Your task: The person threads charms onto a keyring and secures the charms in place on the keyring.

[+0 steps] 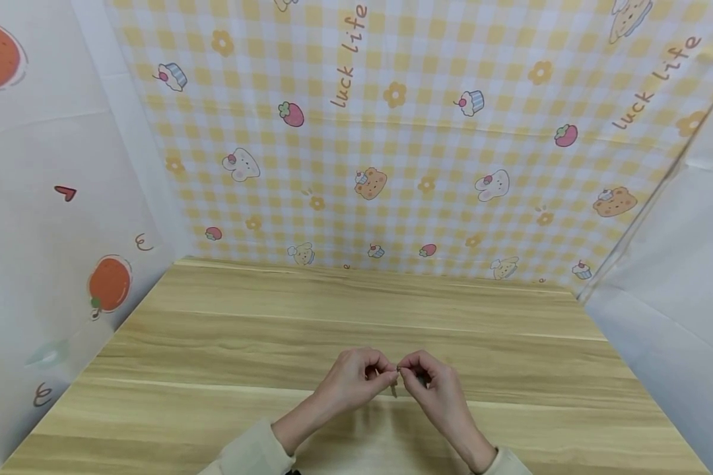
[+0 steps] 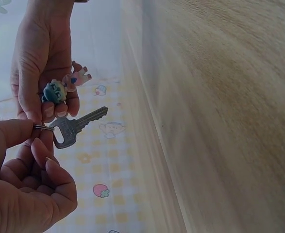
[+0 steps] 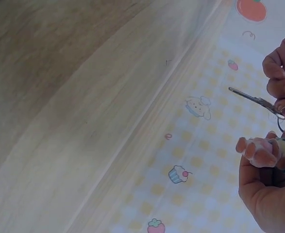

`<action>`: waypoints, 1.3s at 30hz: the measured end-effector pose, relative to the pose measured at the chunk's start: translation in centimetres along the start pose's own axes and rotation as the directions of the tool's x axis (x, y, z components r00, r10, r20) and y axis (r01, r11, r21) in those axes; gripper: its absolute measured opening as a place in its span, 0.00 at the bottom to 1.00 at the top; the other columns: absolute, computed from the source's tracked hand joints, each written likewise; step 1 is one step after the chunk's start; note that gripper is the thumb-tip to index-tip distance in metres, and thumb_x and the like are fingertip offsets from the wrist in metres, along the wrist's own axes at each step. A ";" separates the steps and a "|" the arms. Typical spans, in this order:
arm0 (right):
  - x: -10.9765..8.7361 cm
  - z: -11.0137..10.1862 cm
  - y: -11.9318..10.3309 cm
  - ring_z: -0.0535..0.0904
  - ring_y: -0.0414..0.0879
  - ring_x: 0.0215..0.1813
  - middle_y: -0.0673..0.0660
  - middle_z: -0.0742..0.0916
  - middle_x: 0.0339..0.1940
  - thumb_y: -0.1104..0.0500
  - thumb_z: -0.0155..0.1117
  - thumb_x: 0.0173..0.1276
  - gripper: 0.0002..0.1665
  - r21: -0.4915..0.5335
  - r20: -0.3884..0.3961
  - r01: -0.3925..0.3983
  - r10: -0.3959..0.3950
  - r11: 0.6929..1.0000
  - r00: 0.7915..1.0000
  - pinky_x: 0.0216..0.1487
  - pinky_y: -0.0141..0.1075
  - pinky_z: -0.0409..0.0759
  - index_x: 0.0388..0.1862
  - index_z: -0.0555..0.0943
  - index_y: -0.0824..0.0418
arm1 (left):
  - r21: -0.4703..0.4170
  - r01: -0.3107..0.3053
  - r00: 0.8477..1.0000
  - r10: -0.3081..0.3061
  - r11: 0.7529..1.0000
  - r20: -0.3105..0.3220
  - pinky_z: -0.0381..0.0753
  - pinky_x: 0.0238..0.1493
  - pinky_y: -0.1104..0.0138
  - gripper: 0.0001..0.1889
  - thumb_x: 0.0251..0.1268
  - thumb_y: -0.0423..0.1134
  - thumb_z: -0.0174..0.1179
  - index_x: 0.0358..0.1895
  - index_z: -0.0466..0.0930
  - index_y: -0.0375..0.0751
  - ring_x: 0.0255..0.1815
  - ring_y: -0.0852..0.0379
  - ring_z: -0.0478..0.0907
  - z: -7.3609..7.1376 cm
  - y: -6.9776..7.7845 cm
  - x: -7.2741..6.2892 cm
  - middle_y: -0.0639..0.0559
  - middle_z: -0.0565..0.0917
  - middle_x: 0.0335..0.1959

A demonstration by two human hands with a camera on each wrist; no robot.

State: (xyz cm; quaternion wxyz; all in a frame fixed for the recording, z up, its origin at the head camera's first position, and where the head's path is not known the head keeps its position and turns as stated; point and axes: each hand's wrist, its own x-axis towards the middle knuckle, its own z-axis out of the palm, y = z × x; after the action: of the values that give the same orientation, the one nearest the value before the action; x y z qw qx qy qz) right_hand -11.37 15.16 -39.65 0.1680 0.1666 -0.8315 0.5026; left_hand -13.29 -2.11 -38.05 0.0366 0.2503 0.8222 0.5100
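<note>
Both hands meet low in the middle of the head view, held over the wooden table. My left hand pinches a thin metal key ring between thumb and forefinger. From that ring a silver key juts out, its toothed blade free; in the head view it is only a small dark sliver. Curled fingers of my right hand hold a small pink and teal figurine charm, seen also in the right wrist view. The right fingertips come close to the ring; fingers hide how charm and ring join.
The wood-grain table spreads around the hands. Behind it hangs a yellow checked cloth with cartoon prints. White printed sheeting borders the left side, and plain white sheeting borders the right.
</note>
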 end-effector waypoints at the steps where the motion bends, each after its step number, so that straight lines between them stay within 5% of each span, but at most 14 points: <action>1: 0.0 0.0 0.0 0.70 0.31 0.23 0.48 0.81 0.22 0.75 0.63 0.57 0.13 0.001 0.002 -0.007 0.007 1.000 1.000 0.20 0.27 0.69 0.28 0.80 0.56 | 0.001 0.001 1.000 -0.001 1.000 0.001 0.66 0.19 0.77 0.04 0.60 0.35 0.62 0.28 0.83 0.41 0.19 0.70 0.67 0.0 0.0 0.0 0.56 0.78 0.25; 39: 0.0 0.2 0.1 0.70 0.31 0.23 0.50 0.81 0.21 0.75 0.62 0.56 0.13 -0.010 -0.001 -0.039 0.039 0.999 0.999 0.20 0.27 0.70 0.27 0.80 0.57 | -0.031 0.031 0.999 -0.032 0.999 -0.009 0.67 0.20 0.76 0.06 0.62 0.37 0.61 0.29 0.83 0.41 0.20 0.68 0.68 0.0 0.0 -0.1 0.55 0.78 0.26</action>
State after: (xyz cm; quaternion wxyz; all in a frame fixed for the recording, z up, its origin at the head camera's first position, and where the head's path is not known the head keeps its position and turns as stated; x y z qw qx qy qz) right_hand -11.45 15.06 -39.76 0.1592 0.1494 -0.8370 0.5018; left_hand -13.23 -2.15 -38.10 0.0447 0.2344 0.8181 0.5232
